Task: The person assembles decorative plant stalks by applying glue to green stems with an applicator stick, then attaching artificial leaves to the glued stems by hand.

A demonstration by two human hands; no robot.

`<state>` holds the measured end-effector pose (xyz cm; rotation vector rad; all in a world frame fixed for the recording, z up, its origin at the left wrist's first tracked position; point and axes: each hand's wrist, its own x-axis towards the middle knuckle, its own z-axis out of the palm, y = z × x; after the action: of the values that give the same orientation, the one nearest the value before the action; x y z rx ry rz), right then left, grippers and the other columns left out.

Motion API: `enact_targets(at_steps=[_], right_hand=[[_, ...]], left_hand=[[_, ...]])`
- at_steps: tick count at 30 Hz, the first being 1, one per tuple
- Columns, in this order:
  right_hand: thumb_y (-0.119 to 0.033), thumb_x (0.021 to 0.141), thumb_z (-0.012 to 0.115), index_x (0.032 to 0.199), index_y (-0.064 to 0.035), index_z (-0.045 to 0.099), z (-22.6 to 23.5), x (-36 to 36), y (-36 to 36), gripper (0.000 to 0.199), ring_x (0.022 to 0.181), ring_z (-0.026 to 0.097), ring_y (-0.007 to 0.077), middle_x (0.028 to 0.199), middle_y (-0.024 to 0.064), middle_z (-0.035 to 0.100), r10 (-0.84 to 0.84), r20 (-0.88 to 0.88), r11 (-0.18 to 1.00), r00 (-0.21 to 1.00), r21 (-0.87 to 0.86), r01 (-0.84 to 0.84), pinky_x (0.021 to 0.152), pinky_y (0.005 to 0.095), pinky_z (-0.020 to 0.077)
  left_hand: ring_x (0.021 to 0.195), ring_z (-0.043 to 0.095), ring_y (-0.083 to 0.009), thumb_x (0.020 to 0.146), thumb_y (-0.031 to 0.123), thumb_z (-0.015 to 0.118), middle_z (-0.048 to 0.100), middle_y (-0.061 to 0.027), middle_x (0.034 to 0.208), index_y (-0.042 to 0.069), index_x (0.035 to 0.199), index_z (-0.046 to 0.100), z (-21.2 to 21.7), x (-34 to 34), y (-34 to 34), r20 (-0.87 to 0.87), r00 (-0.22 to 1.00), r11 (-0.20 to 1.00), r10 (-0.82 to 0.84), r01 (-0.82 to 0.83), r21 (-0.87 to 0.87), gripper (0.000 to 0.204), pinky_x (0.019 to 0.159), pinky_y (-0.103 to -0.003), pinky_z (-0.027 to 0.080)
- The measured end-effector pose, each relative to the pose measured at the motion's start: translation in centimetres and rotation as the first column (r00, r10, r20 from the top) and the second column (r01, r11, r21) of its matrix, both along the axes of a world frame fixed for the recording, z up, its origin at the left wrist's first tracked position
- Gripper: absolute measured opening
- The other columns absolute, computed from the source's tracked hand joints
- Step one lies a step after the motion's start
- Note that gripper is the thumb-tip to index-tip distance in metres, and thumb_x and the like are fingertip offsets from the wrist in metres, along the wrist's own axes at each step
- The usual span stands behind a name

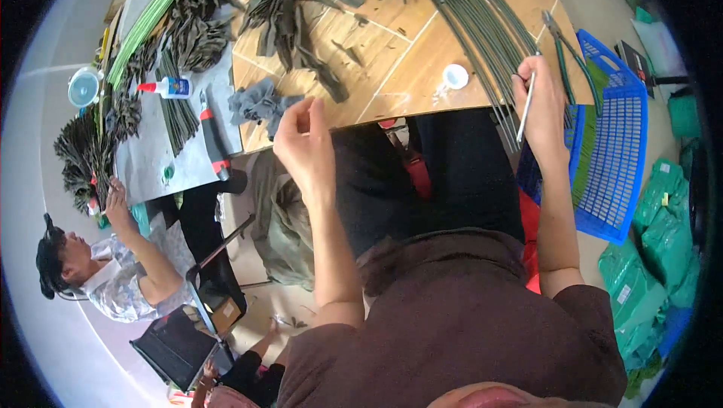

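My right hand (544, 103) is closed around a thin white stick (527, 107) over the right part of the table, above a spread of long dark green stems (482, 47). My left hand (307, 144) is at the table's front edge with thumb and fingers pinched together; whatever is between them is too small to make out. Beside its fingertips lies a crumpled grey-blue piece of fabric (260, 105). A small round white cup (455, 77) stands between the hands, with white smears by it. Dark strips of leaf-like fabric (324, 77) lie further back.
Long-handled pliers (561, 47) lie at the table's right, next to a blue plastic basket (614, 144). On the left are a red-tipped glue bottle (166, 88), a red-and-black tool (212, 133) and pale green stems (154, 20). A co-worker (124, 265) handles dark bunches there.
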<state>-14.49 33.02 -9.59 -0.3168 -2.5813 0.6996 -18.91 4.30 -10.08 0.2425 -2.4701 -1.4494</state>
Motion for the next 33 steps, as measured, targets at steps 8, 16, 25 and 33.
enact_targets(at_steps=[8,16,25,33], right_hand=[[-0.003,0.08,0.056,0.088,-0.004,0.045,1.9,1.0,-0.4,0.014,0.064,0.057,0.0286,0.071,0.0146,0.054,-0.108,0.093,0.987,0.99,-0.112,0.118,0.059,0.0359,0.0434],[-0.002,0.079,0.058,0.083,-0.0029,0.045,2.9,2.7,0.1,0.013,0.05,0.045,0.0124,0.058,0.0071,0.046,-0.098,-0.017,0.985,0.995,-0.145,0.094,0.049,0.0276,0.0366],[0.001,0.079,0.058,0.083,-0.004,0.045,2.5,4.2,-0.3,0.015,0.058,0.047,0.0083,0.07,0.0038,0.051,-0.068,-0.063,0.949,0.996,-0.313,0.045,0.054,0.023,0.0399],[0.005,0.08,0.057,0.084,-0.0055,0.044,3.7,3.7,-3.8,0.018,0.065,0.045,0.0032,0.084,0.0036,0.053,0.017,-0.261,0.81,0.965,-0.562,-0.167,0.057,0.016,0.0378]], left_hand=[[0.055,0.051,-0.007,0.077,0.013,0.065,0.06,-0.0035,0.062,-0.005,0.085,0.065,0.3,-2.0,1.1,0.001,0.999,0.983,0.038,-0.037,-0.181,0.02,0.053,-0.021,0.041],[0.055,0.052,-0.0058,0.079,0.01,0.065,0.059,-0.0011,0.066,-0.004,0.082,0.061,-0.3,-0.8,2.5,0.069,0.988,0.855,-0.138,0.084,0.512,0.014,0.05,-0.019,0.041],[0.07,0.054,-0.0275,0.072,0.006,0.064,0.055,-0.0103,0.071,0.004,0.082,0.062,-0.5,-0.2,3.6,-0.169,0.983,0.946,-0.068,0.01,-0.324,0.011,0.066,-0.036,0.043],[0.078,0.057,-0.0321,0.082,0.018,0.055,0.059,-0.0155,0.08,0.002,0.084,0.064,0.5,-0.4,3.5,0.009,0.997,0.936,-0.074,0.073,-0.344,0.018,0.069,-0.039,0.044]])
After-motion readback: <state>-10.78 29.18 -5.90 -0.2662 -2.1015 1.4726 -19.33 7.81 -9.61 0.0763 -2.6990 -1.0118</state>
